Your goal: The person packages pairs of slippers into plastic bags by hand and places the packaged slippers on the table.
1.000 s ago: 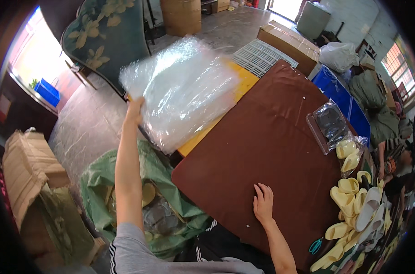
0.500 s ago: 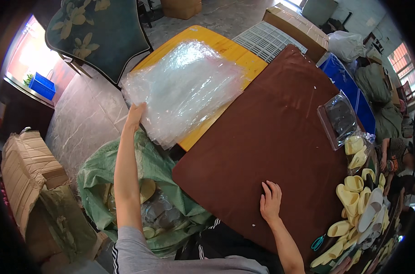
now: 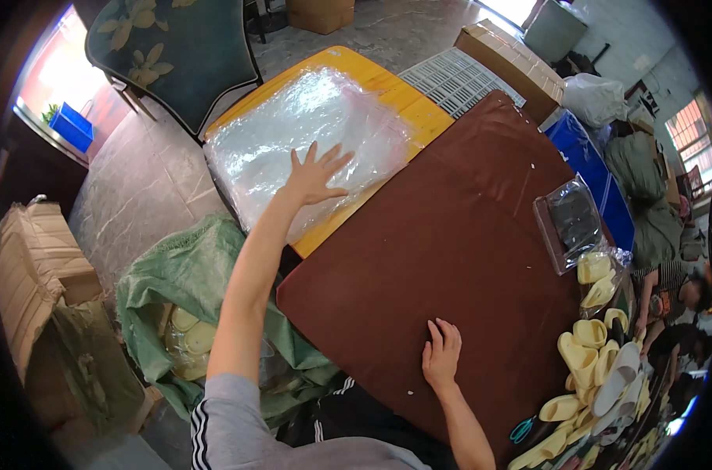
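Observation:
A stack of clear plastic bags [image 3: 270,133] lies spread over the yellow wooden table [image 3: 430,110]. Above its near part is my left hand [image 3: 315,176], fingers spread, holding nothing; whether the palm touches the plastic I cannot tell. My right hand [image 3: 442,351] rests on the brown cloth-covered table [image 3: 403,258] near its front edge, empty, with fingers loosely extended. To the right of that hand lie teal-handled scissors [image 3: 521,430] and a heap of pale yellow slippers [image 3: 578,359] with a grey slipper [image 3: 616,379] among them.
A green woven sack [image 3: 156,274] with packed slippers stands open below my left arm. A clear plastic package [image 3: 569,223] lies at the cloth's right edge. Cardboard boxes [image 3: 43,243] sit at left, a floral chair [image 3: 172,59] behind. Other people [image 3: 669,290] are at far right.
My left hand has left the near-left edge of the plastic bags and moved right over them, its fingers spreading. The bags lie flatter. My right hand stays on the brown cloth.

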`<action>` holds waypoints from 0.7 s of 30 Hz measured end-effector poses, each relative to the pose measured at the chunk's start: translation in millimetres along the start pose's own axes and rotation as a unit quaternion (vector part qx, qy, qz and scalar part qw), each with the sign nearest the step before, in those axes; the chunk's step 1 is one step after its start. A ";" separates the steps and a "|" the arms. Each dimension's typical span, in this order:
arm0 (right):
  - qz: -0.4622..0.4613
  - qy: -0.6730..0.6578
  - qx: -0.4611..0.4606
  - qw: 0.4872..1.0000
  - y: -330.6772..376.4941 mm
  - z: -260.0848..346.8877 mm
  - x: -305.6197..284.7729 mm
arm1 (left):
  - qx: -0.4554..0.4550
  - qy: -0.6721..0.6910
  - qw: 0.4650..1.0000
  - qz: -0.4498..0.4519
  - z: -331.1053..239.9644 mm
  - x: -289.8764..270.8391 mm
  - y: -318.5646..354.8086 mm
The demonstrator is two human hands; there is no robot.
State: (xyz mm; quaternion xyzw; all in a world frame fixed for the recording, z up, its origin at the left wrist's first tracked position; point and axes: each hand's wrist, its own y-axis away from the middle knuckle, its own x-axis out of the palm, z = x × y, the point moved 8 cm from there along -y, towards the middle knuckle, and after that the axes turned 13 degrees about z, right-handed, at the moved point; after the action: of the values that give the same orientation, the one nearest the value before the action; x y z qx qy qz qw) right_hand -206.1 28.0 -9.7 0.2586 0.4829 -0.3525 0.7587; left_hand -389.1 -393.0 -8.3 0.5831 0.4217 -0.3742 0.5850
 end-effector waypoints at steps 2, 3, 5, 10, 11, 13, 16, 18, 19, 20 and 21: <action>-0.002 0.009 -0.003 1.000 1.7 2.7 0.4 | -0.003 -0.018 1.000 -0.022 -0.8 22.4 -2.3; -0.005 0.017 0.002 1.000 3.2 2.9 2.8 | -0.008 -0.017 1.000 -0.020 -3.0 32.1 -5.0; -0.012 0.019 -0.014 1.000 6.5 3.5 5.6 | -0.018 -0.010 1.000 -0.018 -3.9 46.2 -5.8; -0.014 0.014 -0.011 1.000 13.6 -0.7 6.9 | -0.022 0.022 0.964 -0.265 -38.9 -21.3 60.2; -0.025 0.028 -0.013 0.999 15.9 -3.6 7.1 | -0.017 0.013 0.943 -0.333 -45.1 -29.4 86.2; -0.036 0.041 -0.024 0.998 19.2 -10.1 9.0 | 0.040 0.153 0.889 -0.431 -60.7 -28.9 163.5; -0.050 0.054 -0.047 0.996 17.5 -6.3 7.9 | -0.113 0.240 0.841 -0.472 -69.9 42.3 293.5; -0.049 0.058 -0.063 0.995 14.5 -0.5 9.0 | -0.232 0.330 0.814 -0.418 -64.5 144.0 366.7; -0.047 0.058 -0.064 0.995 13.4 4.1 9.8 | -0.293 0.336 0.815 -0.369 -61.5 223.7 399.0; -0.042 0.056 -0.068 0.995 11.4 7.8 11.4 | -0.367 0.331 0.829 -0.262 -63.2 304.6 435.5; -0.042 0.052 -0.070 0.995 12.2 3.3 13.1 | -0.364 0.352 0.842 -0.186 -65.7 355.3 463.4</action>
State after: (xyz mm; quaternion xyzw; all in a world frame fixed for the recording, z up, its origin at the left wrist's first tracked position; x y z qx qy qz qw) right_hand -191.0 29.4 -19.7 0.2020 0.5557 -0.3357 0.7333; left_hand 167.3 -289.7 -166.3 0.3315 0.8056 -0.0655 0.4867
